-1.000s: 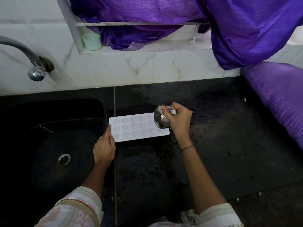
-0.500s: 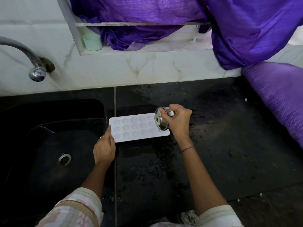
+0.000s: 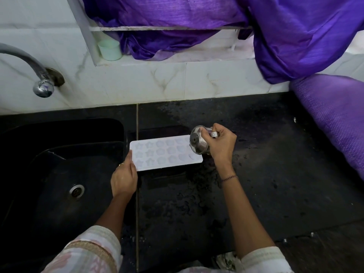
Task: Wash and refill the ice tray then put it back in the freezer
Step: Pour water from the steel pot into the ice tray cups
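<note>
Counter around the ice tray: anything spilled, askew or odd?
Wet blotches cover the black counter in front of and right of the ice tray, which lies slightly skewed beside the sink. The right hand tips a steel cup over its right end; left hand steadies it. No damage visible.

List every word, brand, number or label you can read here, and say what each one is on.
No readable text anywhere.
Ice tray: moulded star and flower shapes only, no lettering.
Steel cup in the right hand: no visible marking.
Pale green cup on the ledge: blank.
</note>
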Available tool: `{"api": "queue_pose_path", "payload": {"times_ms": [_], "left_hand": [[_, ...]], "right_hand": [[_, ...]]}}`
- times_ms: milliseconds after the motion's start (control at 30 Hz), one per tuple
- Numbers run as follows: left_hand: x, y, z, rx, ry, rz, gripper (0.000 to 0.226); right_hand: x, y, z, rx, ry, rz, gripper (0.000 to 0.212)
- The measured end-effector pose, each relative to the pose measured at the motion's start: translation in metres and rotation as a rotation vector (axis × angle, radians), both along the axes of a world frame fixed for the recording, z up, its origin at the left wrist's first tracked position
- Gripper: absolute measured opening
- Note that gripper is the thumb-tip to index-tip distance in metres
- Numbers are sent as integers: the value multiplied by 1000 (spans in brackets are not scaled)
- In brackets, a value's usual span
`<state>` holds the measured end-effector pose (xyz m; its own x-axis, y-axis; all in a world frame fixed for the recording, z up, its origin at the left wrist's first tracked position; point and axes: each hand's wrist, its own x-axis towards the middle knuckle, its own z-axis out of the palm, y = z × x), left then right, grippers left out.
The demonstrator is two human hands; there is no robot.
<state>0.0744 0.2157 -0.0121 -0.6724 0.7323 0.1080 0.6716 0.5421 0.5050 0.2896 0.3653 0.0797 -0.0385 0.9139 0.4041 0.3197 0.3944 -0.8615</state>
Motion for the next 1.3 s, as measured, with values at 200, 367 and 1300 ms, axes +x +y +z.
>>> {"api": "queue_pose_path", "payload": {"times_ms": [200,367,1300], "left_hand": [[0,-1,-1,-3,12,-4,46],[0,1,-1,2,14,-1,47],[-2,2,-6,-17,24,1,47]], "right_hand": [[11,5,-1,-81,57,-53,51],[14,6,-1,-72,38,-40,55],[16,4,4,127,-301,-8,62]]}}
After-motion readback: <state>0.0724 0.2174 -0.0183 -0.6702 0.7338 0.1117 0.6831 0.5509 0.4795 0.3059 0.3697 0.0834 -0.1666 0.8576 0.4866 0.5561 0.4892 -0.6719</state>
